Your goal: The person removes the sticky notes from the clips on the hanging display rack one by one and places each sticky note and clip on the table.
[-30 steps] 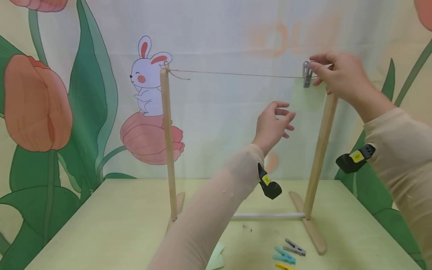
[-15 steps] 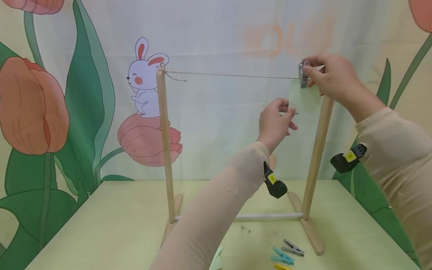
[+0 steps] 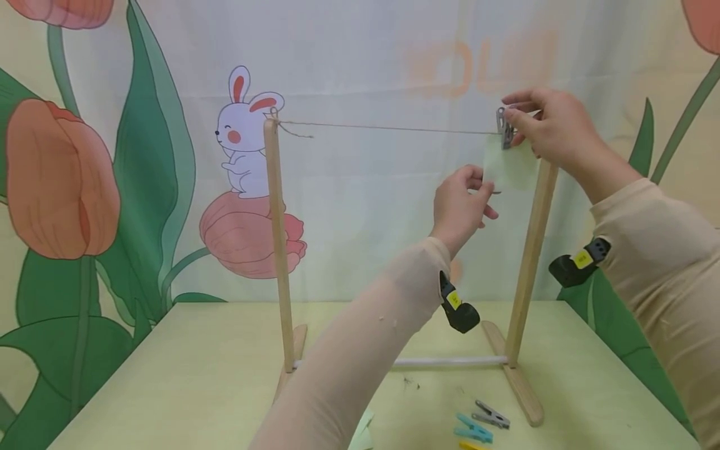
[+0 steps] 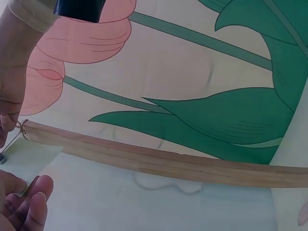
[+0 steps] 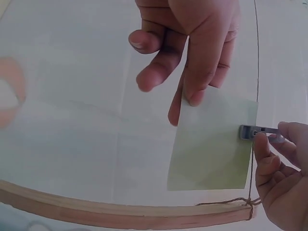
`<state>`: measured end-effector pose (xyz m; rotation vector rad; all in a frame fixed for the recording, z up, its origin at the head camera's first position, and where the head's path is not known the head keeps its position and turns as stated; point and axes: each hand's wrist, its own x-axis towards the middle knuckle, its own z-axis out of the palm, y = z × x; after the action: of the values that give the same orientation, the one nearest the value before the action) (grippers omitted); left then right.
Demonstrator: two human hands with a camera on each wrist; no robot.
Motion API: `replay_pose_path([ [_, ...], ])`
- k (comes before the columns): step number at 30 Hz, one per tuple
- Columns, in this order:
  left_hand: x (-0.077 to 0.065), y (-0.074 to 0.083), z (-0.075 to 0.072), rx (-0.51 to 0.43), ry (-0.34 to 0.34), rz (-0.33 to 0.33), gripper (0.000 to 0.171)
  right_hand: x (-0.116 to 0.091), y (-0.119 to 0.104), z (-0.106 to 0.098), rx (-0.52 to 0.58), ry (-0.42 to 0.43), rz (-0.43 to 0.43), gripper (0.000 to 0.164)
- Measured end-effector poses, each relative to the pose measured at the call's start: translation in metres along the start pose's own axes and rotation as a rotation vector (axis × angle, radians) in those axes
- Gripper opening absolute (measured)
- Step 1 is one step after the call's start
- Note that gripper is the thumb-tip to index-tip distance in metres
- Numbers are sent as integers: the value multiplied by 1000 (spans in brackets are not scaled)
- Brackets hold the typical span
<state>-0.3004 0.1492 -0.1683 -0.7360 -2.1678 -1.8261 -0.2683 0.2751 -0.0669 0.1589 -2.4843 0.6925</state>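
In the head view, a pale green sheet of paper [image 3: 509,165] hangs at the right end of a thin string [image 3: 388,129]. A grey clothespin [image 3: 504,128] sits over the string and the paper's top edge. My right hand [image 3: 562,125] pinches the clothespin's upper end between thumb and fingers, seen closer as the right hand [image 5: 281,178] in the right wrist view. There my left hand [image 5: 192,43] pinches the paper [image 5: 211,144] at a lower corner, thumb on one face and a finger behind. In the left wrist view the left hand [image 4: 24,202] shows at the lower left.
Two wooden posts [image 3: 531,262] carry the string, joined low down by a white rod [image 3: 450,361]. On the table [image 3: 169,375] lie another grey clothespin [image 3: 491,414], a blue one [image 3: 474,429], a yellow one [image 3: 471,445] and more pale green paper [image 3: 362,432].
My left hand has moved slightly right and taken hold of the paper's lower corner. My right hand has shifted a little left, with the clothespin between its fingers.
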Motion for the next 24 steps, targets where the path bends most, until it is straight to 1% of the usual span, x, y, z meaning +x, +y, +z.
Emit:
replay_pose_path([
  [5, -2, -2, -2, 2, -5, -3, 13, 1, 2, -1, 93, 4, 6, 48],
  [9, -3, -3, -3, 2, 6, -1, 11, 2, 2, -3, 169, -17, 26, 49],
  [12, -2, -3, -3, 5, 15, -1, 11, 3, 2, -4, 210, -28, 32, 44],
  [14, -2, -2, -3, 10, 13, -3, 12, 4, 3, -4, 227, -29, 22, 38],
  [18, -2, -1, -4, 13, 11, -6, 15, 2, 5, -6, 211, -15, -28, 28],
  [21, -1, -1, -4, 13, 18, -10, 17, 1, 6, -7, 186, 8, -50, 27],
  [24, -1, -2, -4, 13, 24, -14, 17, 0, 7, -7, 196, 33, -54, 25],
])
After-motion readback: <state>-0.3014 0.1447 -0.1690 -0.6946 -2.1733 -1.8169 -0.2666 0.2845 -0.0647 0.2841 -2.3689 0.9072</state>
